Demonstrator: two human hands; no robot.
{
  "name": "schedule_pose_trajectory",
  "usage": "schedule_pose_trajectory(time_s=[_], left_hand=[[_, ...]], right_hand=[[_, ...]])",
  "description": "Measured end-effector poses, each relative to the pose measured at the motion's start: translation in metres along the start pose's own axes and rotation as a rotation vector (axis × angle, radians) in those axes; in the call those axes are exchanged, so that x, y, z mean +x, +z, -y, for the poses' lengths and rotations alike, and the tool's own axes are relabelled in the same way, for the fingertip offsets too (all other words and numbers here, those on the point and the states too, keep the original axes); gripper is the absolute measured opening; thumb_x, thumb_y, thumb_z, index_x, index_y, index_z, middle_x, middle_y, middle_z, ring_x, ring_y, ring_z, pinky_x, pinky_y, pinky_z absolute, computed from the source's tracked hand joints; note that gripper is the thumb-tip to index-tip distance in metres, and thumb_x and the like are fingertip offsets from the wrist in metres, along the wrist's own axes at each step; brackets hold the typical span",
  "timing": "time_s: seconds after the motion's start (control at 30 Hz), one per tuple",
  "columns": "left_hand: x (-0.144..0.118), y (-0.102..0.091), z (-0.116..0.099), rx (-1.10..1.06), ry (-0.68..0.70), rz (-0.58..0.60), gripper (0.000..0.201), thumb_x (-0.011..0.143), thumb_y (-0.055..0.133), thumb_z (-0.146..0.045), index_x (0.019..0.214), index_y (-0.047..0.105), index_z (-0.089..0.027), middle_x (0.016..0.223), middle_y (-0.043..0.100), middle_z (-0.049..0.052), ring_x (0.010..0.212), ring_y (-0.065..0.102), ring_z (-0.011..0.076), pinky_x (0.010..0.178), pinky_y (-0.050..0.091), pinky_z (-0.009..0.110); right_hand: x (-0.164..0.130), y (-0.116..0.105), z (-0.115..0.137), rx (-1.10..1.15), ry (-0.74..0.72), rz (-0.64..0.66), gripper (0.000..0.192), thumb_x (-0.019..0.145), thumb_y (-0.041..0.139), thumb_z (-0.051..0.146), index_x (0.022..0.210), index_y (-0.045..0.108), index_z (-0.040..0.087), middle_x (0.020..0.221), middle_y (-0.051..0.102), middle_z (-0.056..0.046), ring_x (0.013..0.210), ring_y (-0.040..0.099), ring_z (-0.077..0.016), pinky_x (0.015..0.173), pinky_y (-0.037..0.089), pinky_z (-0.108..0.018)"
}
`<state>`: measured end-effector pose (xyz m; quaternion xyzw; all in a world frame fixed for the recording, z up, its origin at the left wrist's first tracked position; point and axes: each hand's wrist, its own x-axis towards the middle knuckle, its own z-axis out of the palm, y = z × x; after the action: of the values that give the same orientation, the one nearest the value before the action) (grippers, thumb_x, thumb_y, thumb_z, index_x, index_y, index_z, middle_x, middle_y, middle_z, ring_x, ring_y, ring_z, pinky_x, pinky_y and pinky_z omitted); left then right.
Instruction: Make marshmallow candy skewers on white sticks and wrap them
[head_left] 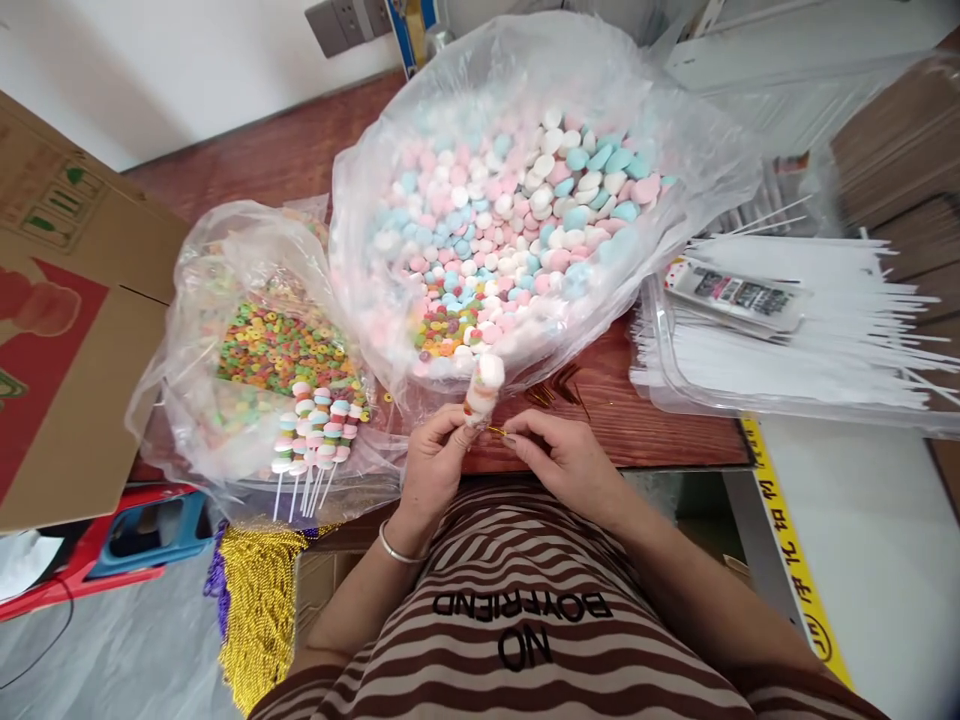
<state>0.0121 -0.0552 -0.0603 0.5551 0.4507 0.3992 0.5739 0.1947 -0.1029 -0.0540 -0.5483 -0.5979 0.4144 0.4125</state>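
Note:
My left hand [436,462] is closed around the lower end of a candy skewer [486,382], which stands upright and looks wrapped in clear film. A gold twist tie [496,431] runs from the base of the skewer to my right hand [564,458], whose thumb and forefinger pinch its end. Just beyond my hands, more gold twist ties [553,388] lie on the table. Several finished candy skewers [319,430] with white sticks rest at the left on a plastic bag. My left fingers hide the stick of the held skewer.
A big clear bag [675,215] holds pink, white and blue candies [517,215]. Left of it, a smaller bag [202,270] contains coloured ring candies [281,350]. White sticks [825,345] fill a clear plastic tray [664,330] at right. A cardboard box [82,300] stands far left on the wooden table [300,125].

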Motion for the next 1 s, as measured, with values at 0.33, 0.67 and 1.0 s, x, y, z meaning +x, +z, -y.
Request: schedule_pose_trajectory(time_s=[0.33, 0.67, 1.0], left_hand=[[0.021, 0.001, 0.0, 0.497, 0.238, -0.123, 0.015, 0.094, 0.061, -0.019, 0.089, 0.076, -0.019, 0.081, 0.069, 0.003, 0.077, 0.064, 0.0156, 0.073, 0.05, 0.027], [0.008, 0.012, 0.013, 1.031, 0.745, -0.214, 0.026, 0.101, 0.052, -0.013, 0.12, 0.069, -0.015, 0.08, 0.066, 0.005, 0.074, 0.06, 0.0158, 0.068, 0.048, 0.026], [0.017, 0.014, -0.001, -0.026, -0.025, -0.141, 0.016, 0.087, 0.074, -0.034, 0.089, 0.077, -0.018, 0.068, 0.063, 0.0, 0.062, 0.053, 0.0105, 0.058, 0.042, 0.022]], right_hand=[[-0.008, 0.008, 0.007, 0.053, -0.146, -0.263, 0.01, 0.094, 0.065, 0.022, 0.088, 0.072, 0.022, 0.083, 0.072, -0.003, 0.077, 0.066, -0.0177, 0.072, 0.051, -0.029], [0.024, 0.034, -0.006, 0.356, 0.221, -0.285, 0.041, 0.086, 0.071, 0.051, 0.062, 0.061, 0.019, 0.054, 0.052, 0.004, 0.05, 0.039, -0.0108, 0.051, 0.037, -0.026], [0.018, 0.036, -0.01, 0.16, 0.042, -0.35, 0.02, 0.095, 0.063, 0.036, 0.084, 0.068, 0.019, 0.079, 0.068, -0.002, 0.072, 0.06, -0.0173, 0.07, 0.047, -0.03]])
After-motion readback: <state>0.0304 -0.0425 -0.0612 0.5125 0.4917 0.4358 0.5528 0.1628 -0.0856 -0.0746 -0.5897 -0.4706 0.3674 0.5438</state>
